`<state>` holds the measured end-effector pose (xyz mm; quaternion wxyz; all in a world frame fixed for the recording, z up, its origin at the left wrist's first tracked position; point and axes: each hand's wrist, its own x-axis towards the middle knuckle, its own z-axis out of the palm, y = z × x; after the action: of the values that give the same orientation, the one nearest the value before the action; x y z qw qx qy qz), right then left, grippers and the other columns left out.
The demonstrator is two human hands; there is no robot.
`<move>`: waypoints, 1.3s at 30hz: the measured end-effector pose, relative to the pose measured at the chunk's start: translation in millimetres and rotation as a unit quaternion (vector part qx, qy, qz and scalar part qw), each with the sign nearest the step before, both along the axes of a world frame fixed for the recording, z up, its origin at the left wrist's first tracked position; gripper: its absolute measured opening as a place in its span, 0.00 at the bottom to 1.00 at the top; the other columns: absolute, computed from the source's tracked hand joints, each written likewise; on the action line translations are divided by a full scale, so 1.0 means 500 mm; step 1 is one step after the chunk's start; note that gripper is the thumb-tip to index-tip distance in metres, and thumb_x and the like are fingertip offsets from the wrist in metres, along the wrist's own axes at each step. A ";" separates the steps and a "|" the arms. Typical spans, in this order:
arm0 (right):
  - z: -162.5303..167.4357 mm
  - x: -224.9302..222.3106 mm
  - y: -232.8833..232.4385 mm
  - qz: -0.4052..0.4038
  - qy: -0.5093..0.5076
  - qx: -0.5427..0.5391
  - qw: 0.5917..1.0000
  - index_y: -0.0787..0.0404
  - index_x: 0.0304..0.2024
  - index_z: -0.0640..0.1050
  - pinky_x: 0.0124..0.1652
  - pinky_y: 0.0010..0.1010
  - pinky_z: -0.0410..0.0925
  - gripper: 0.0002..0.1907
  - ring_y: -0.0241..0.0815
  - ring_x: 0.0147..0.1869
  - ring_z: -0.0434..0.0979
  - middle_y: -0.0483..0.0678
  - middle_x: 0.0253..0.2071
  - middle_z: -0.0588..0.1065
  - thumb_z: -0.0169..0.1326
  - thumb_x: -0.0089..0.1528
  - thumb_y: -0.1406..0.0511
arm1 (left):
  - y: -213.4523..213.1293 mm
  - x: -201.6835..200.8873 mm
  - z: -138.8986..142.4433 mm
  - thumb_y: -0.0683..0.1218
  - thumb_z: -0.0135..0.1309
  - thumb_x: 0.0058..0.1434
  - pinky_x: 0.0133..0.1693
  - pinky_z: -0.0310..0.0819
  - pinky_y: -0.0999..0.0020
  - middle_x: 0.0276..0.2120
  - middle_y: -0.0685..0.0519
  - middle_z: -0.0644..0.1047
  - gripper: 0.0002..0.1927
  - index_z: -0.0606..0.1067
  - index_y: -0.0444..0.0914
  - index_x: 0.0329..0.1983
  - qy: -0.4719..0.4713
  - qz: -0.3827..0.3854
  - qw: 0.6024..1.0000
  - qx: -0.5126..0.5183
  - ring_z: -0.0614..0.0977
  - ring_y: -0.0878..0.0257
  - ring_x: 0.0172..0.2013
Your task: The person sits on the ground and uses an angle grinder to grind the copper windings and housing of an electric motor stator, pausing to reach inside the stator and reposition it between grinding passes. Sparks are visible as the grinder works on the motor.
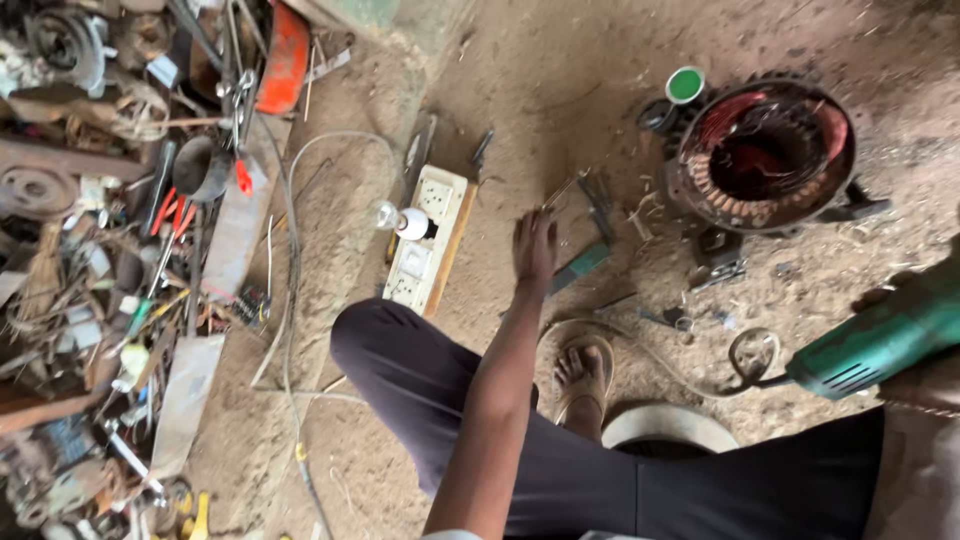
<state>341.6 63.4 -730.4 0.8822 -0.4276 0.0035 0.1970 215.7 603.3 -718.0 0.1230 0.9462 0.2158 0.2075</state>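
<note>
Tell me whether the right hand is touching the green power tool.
Touching. The head view shows the right hand with fingers wrapped over the top of the green power tool at the frame's right edge.

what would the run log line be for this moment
left hand: open, reaching over dirt floor beside switch board | right hand: grip on green power tool | motor stator: on floor, apart

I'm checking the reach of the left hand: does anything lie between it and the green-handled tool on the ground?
Nothing visible does. The left hand is stretched out over the dirt floor, its fingers right beside the green-handled tool. The socket board lies off to one side, the motor stator to the other. Whether the fingers touch the tool cannot be told.
</note>
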 end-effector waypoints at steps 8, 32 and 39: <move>0.172 -0.014 0.096 -0.060 0.159 0.075 0.983 0.73 0.58 0.69 0.60 0.52 0.73 0.29 0.58 0.53 0.77 0.61 0.48 0.73 0.40 0.79 0.50 | 0.037 -0.014 -0.051 0.43 0.53 0.67 0.51 0.75 0.54 0.54 0.47 0.76 0.17 0.74 0.45 0.58 0.104 0.032 0.990 -0.087 0.77 0.46 0.51; 0.382 0.019 0.203 -0.154 0.219 -0.052 0.962 0.64 0.52 0.74 0.29 0.42 0.76 0.36 0.54 0.30 0.82 0.59 0.34 0.79 0.53 0.58 0.42 | -0.096 0.230 0.155 0.45 0.64 0.57 0.35 0.82 0.65 0.37 0.52 0.79 0.14 0.76 0.37 0.44 -0.120 -0.166 0.953 -0.222 0.82 0.60 0.34; 0.398 0.022 0.186 -0.145 0.236 -0.036 0.960 0.67 0.53 0.74 0.31 0.42 0.77 0.37 0.52 0.31 0.83 0.58 0.34 0.80 0.54 0.59 0.42 | -0.322 0.419 0.270 0.46 0.61 0.62 0.45 0.80 0.58 0.40 0.50 0.83 0.06 0.79 0.40 0.41 0.024 -0.360 0.933 0.014 0.84 0.52 0.41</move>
<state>352.5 156.4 -531.4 0.8594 -0.3953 0.2807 0.1625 425.2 442.3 -583.0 0.1705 0.9668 -0.1390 0.1299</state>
